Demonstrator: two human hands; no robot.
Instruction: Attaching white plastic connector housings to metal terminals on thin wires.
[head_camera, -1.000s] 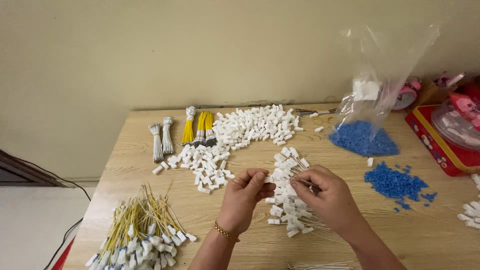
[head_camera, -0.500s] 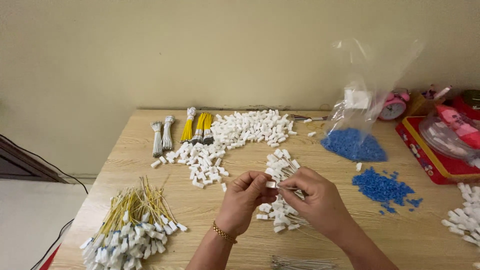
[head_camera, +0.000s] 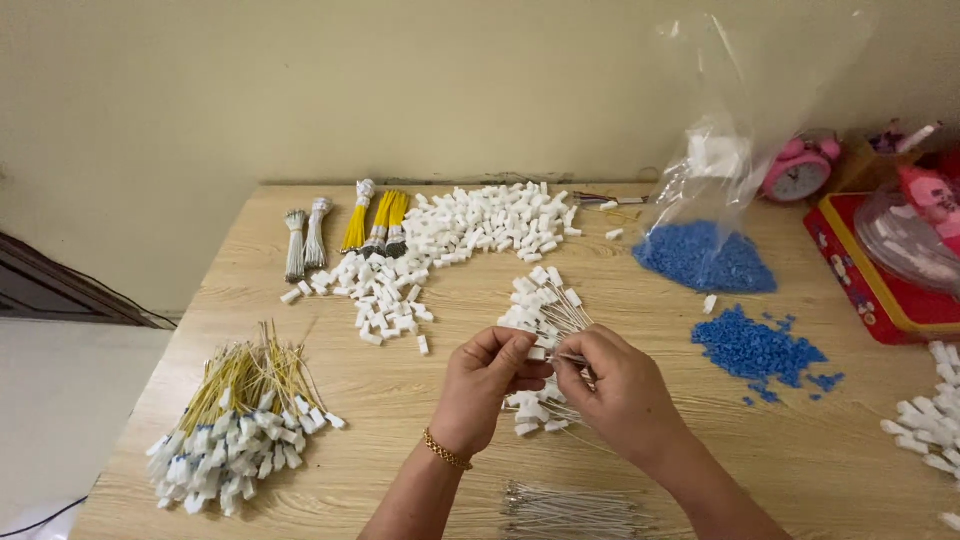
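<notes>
Fingers of your left hand are pinching a white connector at frame centre. Your right hand is gripping a thin wire against it, above the counter.

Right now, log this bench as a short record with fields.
left hand: pinches a small white connector
right hand: fingertips meet the left at the connector, a thin wire between them
under hands: pile of wired white connectors
front left: bundle of yellow wires with white ends
back: loose white connectors, tied wire bundles
right: blue pellets, clear bag holding more, red tin
surface: wooden table
</notes>
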